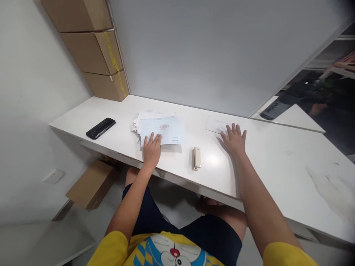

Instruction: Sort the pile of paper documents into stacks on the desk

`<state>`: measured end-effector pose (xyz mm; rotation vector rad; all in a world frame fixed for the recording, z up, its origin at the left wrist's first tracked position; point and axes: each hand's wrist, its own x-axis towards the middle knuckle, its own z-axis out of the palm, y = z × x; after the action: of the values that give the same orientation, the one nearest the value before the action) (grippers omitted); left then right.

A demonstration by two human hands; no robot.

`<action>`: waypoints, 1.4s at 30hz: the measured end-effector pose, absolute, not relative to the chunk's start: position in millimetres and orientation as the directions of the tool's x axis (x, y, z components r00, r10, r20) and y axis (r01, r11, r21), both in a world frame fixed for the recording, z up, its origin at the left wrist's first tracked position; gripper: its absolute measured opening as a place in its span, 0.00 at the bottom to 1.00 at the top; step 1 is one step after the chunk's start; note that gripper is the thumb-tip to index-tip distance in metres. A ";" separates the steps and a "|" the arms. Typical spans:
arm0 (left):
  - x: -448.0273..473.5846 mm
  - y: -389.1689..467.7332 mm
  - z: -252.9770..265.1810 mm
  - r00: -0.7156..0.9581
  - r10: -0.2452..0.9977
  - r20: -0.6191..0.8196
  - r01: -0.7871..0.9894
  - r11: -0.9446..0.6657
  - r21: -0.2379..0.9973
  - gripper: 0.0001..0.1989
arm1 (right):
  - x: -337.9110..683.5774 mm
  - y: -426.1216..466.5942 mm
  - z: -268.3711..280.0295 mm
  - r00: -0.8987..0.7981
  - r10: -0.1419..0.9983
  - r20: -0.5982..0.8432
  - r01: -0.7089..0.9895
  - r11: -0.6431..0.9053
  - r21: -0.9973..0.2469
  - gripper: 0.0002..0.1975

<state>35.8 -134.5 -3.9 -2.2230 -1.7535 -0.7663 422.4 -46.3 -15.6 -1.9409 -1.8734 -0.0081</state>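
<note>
Between the left hand [151, 150] and the right hand [234, 139], the desk [277, 166] holds only a stapler [196, 158], with bare surface on both sides of it. The paper stack [161, 127] blocks the way ahead of the left hand; a phone [100, 128] lies well apart to its left, with open desk between. An envelope [216, 125] lies at the right fingertips. A partition [208, 55] closes the back edge, and boxes [94, 48] fill the far left corner. Right of the right hand the desk is bare.

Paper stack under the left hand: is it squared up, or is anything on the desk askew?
The paper stack is not squared: sheet edges fan out unevenly at its left and back under the left hand. The right hand rests flat on a separate sheet. The stapler and phone lie intact. Nothing spilled.
</note>
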 end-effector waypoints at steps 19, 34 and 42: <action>58.7 -252.1 -14.3 0.682 0.444 0.581 0.626 -0.765 -0.150 0.26 | 304.4 -306.3 -5.5 0.264 0.920 -0.288 -0.210 -0.237 -0.949 0.25; -40.5 -99.8 42.4 0.498 0.813 0.301 0.857 -0.514 -0.029 0.25 | 369.3 -325.6 -21.6 0.453 0.821 -0.348 -0.072 -0.355 -0.932 0.24; -16.7 -178.1 2.7 0.525 0.680 0.512 0.755 -0.650 0.089 0.25 | 335.0 -326.1 -6.1 0.413 0.814 -0.407 -0.224 -0.343 -0.912 0.27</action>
<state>-16.7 -178.1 2.7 -2.6155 -1.2383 -0.7811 335.0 -326.1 -6.1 -1.5655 -0.5390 1.1773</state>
